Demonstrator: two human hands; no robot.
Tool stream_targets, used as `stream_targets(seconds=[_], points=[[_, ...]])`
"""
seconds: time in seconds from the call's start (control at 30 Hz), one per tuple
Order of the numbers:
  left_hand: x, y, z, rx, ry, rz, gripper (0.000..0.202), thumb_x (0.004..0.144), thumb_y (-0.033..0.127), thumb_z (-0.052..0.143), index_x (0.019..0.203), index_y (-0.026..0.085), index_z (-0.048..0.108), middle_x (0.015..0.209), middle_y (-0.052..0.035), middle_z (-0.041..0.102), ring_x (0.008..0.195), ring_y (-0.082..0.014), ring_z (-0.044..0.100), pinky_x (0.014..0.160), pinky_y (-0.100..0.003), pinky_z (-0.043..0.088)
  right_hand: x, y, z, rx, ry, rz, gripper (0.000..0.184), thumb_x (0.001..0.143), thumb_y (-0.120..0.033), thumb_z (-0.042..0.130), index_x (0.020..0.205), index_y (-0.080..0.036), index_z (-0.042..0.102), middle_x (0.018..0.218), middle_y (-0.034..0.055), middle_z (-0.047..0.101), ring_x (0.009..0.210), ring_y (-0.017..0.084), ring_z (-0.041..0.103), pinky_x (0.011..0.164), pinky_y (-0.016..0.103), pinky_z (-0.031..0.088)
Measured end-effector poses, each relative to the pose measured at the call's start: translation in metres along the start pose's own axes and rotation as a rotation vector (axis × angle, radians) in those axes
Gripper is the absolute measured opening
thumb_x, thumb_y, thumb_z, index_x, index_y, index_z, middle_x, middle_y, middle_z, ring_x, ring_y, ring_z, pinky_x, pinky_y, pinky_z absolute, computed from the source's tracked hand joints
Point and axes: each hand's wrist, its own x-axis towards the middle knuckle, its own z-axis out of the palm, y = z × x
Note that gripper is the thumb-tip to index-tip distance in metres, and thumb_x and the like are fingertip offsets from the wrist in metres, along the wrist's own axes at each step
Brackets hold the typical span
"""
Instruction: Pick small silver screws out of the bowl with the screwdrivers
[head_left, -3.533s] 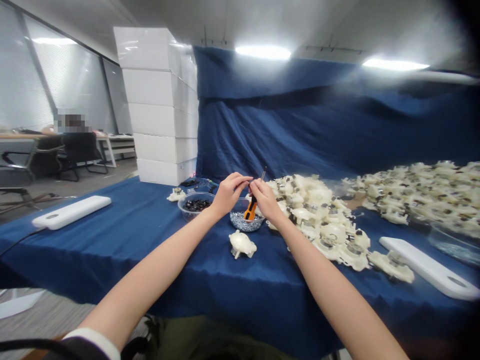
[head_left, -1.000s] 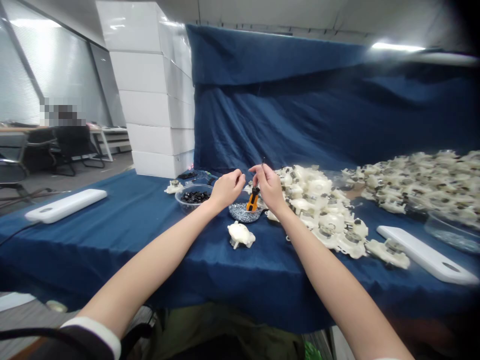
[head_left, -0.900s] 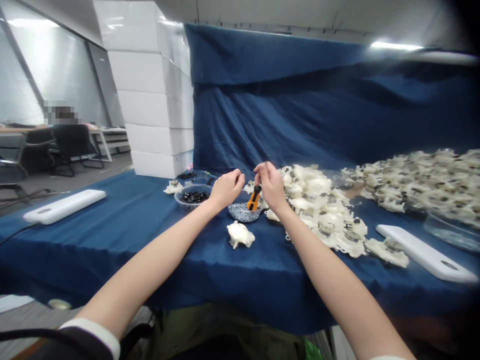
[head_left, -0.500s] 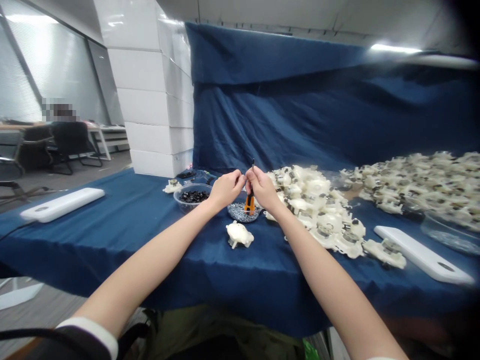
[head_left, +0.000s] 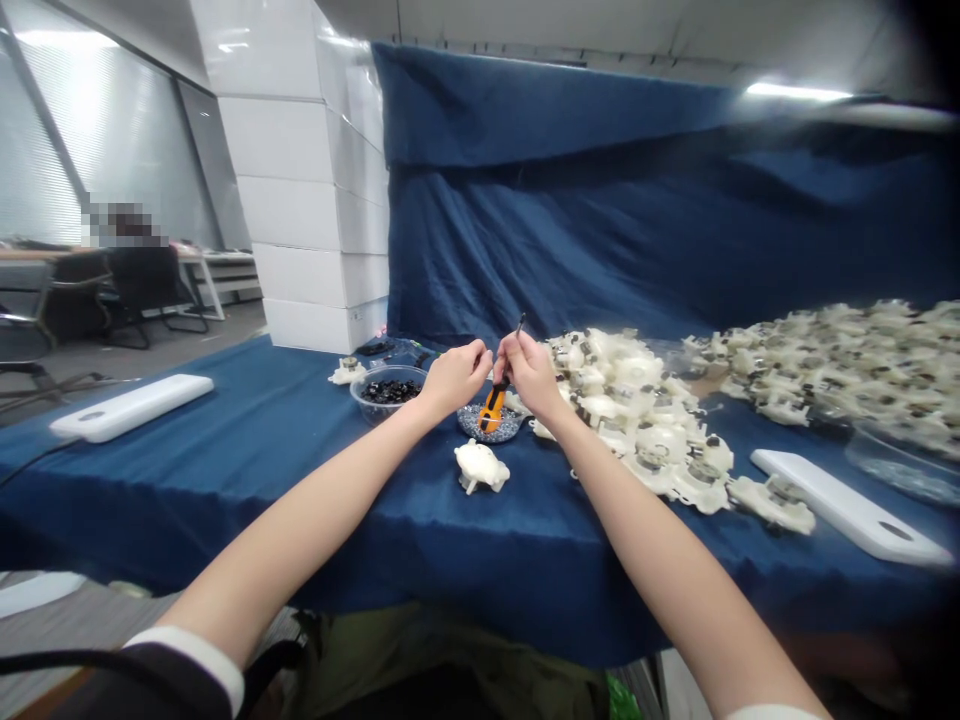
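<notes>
My right hand grips a small screwdriver with an orange handle, its thin shaft pointing up. My left hand is pinched close beside it, fingertips near the shaft; what it pinches is too small to make out. Both hands hover above a small clear bowl of silvery screws. A single cream plastic part lies on the blue cloth just in front of the bowl.
A clear bowl of dark pieces sits left of the screws. Heaps of cream plastic parts spread to the right and far right. White flat slabs lie at left and right. Stacked white boxes stand behind.
The hands have stayed together over the screw bowl. The screwdriver tilted, its handle swinging left and lower; my left fingers remain pinched by the shaft.
</notes>
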Motion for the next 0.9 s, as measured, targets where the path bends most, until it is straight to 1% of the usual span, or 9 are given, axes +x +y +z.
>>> stream_targets(seconds=[0.13,0.3,0.37,0.47,0.53,0.63,0.8,0.83,0.9], points=[[0.001,-0.002,0.001,-0.002,0.006,0.001,0.030,0.105,0.035,0.040,0.085,0.021,0.057,0.081,-0.0056,0.070,0.075,-0.0222,0.066,0.064,-0.030,0.030,-0.001,-0.001,0.000,-0.003,0.029,-0.033,0.045,0.100,-0.065,0.050,0.088,-0.022,0.054,0.058,-0.0019,0.064,0.045,0.010,0.049,0.047,0.022,0.037],[0.001,-0.002,0.002,0.000,0.020,0.005,0.032,0.105,0.038,0.040,0.082,0.021,0.056,0.078,-0.0052,0.068,0.073,-0.0225,0.065,0.063,-0.030,0.028,-0.003,-0.009,-0.002,0.089,0.233,-0.109,0.043,0.101,-0.064,0.049,0.091,-0.022,0.053,0.057,-0.0035,0.060,0.043,0.009,0.043,0.045,0.022,0.032],[0.000,-0.001,0.002,-0.003,0.010,0.002,0.032,0.105,0.038,0.041,0.082,0.021,0.056,0.077,-0.0050,0.068,0.073,-0.0225,0.065,0.062,-0.030,0.028,-0.002,-0.010,-0.001,0.098,0.194,-0.076,0.046,0.098,-0.068,0.050,0.090,-0.023,0.052,0.056,-0.0039,0.059,0.041,0.009,0.041,0.043,0.023,0.029],[0.000,-0.001,0.001,-0.001,-0.013,-0.004,0.031,0.104,0.038,0.041,0.082,0.021,0.056,0.077,-0.0050,0.068,0.073,-0.0225,0.066,0.062,-0.030,0.029,0.000,-0.008,0.002,0.072,0.022,0.024,0.053,0.092,-0.076,0.053,0.085,-0.023,0.050,0.055,-0.0030,0.059,0.041,0.009,0.040,0.041,0.023,0.027],[0.000,-0.001,0.001,0.005,-0.018,-0.004,0.032,0.105,0.038,0.041,0.082,0.021,0.056,0.077,-0.0052,0.069,0.073,-0.0225,0.066,0.062,-0.030,0.029,0.001,-0.007,0.003,0.055,-0.034,0.046,0.054,0.091,-0.077,0.054,0.083,-0.023,0.050,0.055,-0.0023,0.060,0.041,0.010,0.041,0.041,0.024,0.028],[0.000,-0.001,0.002,0.023,-0.013,-0.001,0.032,0.105,0.038,0.041,0.084,0.021,0.058,0.079,-0.0057,0.070,0.074,-0.0229,0.067,0.062,-0.030,0.030,0.001,-0.007,0.002,0.049,-0.027,0.034,0.055,0.091,-0.077,0.053,0.084,-0.023,0.051,0.058,-0.0018,0.062,0.040,0.009,0.041,0.041,0.024,0.029],[0.001,-0.001,0.001,0.034,-0.026,-0.019,0.032,0.106,0.041,0.041,0.094,0.021,0.063,0.085,-0.0068,0.073,0.080,-0.0242,0.070,0.065,-0.029,0.036,0.001,-0.010,0.000,0.113,0.176,-0.054,0.052,0.094,-0.076,0.049,0.089,-0.024,0.048,0.063,-0.0027,0.064,0.042,0.009,0.043,0.043,0.023,0.032],[0.002,-0.001,0.002,0.026,-0.032,-0.023,0.031,0.106,0.042,0.042,0.097,0.022,0.063,0.086,-0.0069,0.074,0.082,-0.0246,0.071,0.066,-0.029,0.038,0.001,-0.009,0.000,0.124,0.164,-0.053,0.051,0.094,-0.076,0.050,0.089,-0.025,0.047,0.063,-0.0028,0.064,0.043,0.009,0.044,0.043,0.023,0.032],[0.002,-0.002,0.002,0.003,-0.048,-0.022,0.027,0.105,0.040,0.045,0.100,0.022,0.064,0.091,-0.0067,0.075,0.085,-0.0249,0.072,0.067,-0.029,0.039,0.001,-0.007,0.001,0.118,0.078,-0.018,0.052,0.092,-0.076,0.052,0.088,-0.024,0.048,0.061,-0.0031,0.062,0.043,0.009,0.045,0.044,0.023,0.034]])
